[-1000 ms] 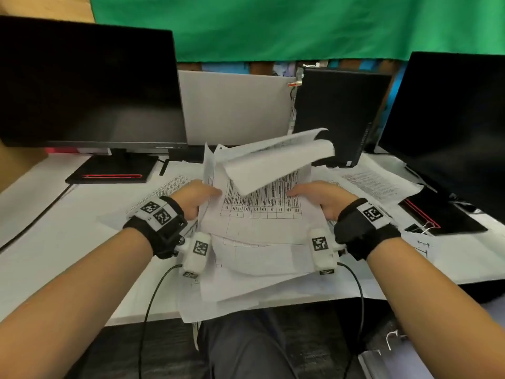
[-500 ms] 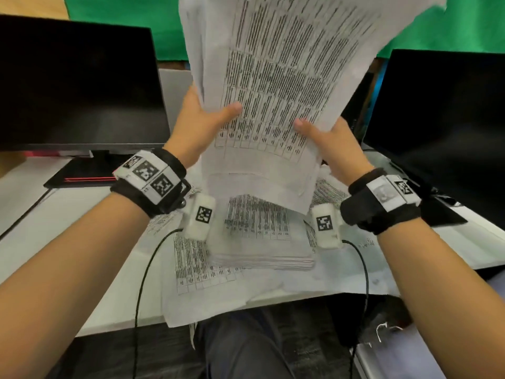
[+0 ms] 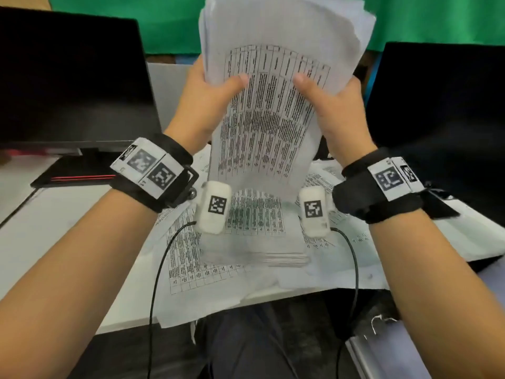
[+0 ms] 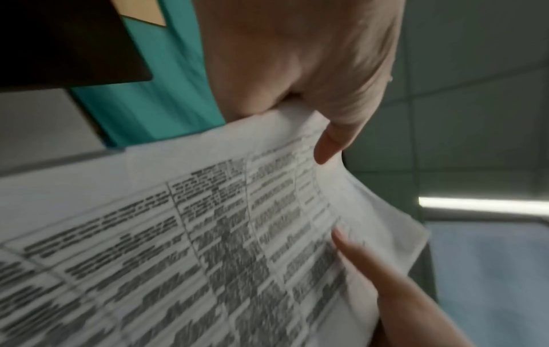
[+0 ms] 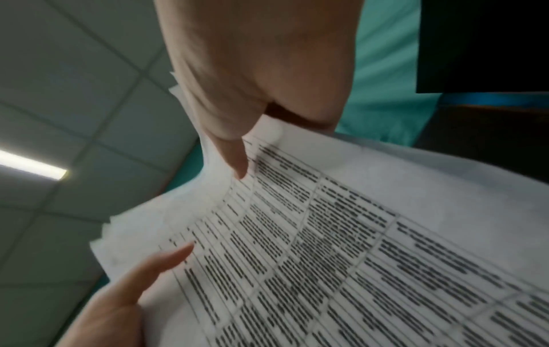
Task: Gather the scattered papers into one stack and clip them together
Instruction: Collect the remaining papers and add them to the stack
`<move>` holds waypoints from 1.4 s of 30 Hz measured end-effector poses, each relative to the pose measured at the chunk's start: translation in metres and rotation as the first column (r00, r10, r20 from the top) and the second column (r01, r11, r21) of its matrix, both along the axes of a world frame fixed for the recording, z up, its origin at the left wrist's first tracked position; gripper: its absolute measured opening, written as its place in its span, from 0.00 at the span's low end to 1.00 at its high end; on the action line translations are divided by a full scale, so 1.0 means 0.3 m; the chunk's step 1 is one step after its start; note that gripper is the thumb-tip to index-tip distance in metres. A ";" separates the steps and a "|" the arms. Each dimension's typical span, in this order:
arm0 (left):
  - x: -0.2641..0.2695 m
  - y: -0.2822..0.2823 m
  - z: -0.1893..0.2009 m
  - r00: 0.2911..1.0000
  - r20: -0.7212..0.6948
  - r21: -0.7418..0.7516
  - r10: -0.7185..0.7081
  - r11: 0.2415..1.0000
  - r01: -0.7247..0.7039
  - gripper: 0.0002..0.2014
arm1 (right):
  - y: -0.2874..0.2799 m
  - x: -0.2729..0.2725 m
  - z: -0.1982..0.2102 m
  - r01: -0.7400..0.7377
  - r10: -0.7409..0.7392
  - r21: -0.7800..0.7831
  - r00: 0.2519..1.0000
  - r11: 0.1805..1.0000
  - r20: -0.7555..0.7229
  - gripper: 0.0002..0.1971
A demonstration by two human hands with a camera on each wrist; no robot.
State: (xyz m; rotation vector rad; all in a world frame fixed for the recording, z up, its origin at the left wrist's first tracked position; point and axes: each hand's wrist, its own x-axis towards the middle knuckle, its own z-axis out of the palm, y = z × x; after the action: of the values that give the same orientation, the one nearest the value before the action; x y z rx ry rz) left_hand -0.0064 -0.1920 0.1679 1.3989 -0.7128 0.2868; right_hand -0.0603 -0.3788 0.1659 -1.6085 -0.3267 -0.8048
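I hold a thick bundle of printed papers [image 3: 270, 119] upright above the desk. My left hand [image 3: 210, 105] grips its left edge and my right hand [image 3: 336, 108] grips its right edge, both thumbs on the printed front. In the left wrist view my left hand [image 4: 297, 82] pinches the papers [image 4: 193, 234] with the thumb on top. The right wrist view shows my right hand [image 5: 252, 82] pinching the papers [image 5: 341, 246] the same way. Below the bundle a flat stack of sheets [image 3: 254, 242] lies on the desk, with loose sheets [image 3: 188, 269] spread around it.
A dark monitor [image 3: 68, 77] stands at the left and another monitor [image 3: 442, 110] at the right. A green cloth [image 3: 164, 20] hangs behind. The white desk [image 3: 54, 228] ends at its front edge near my lap. Cables hang from both wrist cameras.
Both hands have lifted the bundle off the desk and stood it upright. Since half a second ago the sheets have drawn into a narrower, more even bundle.
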 end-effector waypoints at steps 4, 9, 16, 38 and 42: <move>0.041 0.063 -0.181 0.950 -0.309 0.300 -0.045 0.943 0.142 0.21 | -0.083 0.038 -0.227 -0.006 -0.016 -0.054 0.918 0.999 -0.396 0.17; 0.091 0.108 -0.449 0.864 -0.485 0.686 0.136 0.672 0.279 0.40 | -0.121 0.038 -0.514 -0.220 0.267 0.160 0.650 0.962 -0.712 0.39; 0.132 0.032 -0.462 0.704 -0.597 0.565 0.385 0.825 0.028 0.44 | -0.087 0.084 -0.460 0.000 0.233 0.307 0.649 0.952 -0.724 0.18; 0.288 0.203 -0.595 0.514 -0.605 0.703 0.608 0.711 -0.013 0.30 | 0.071 0.230 -0.589 -0.302 -0.572 -0.741 0.486 0.600 -0.661 0.49; 0.364 0.508 -0.609 0.391 -0.133 0.970 0.910 0.201 -0.136 0.42 | 0.059 0.223 -0.649 -0.519 -0.515 -0.645 0.392 0.560 -0.762 0.48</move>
State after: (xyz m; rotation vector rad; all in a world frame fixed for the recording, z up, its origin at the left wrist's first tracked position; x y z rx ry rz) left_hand 0.1028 -0.0397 -0.0149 2.5926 0.6573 -0.1222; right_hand 0.0067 -0.3610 -0.0287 -2.7204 0.2114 0.5982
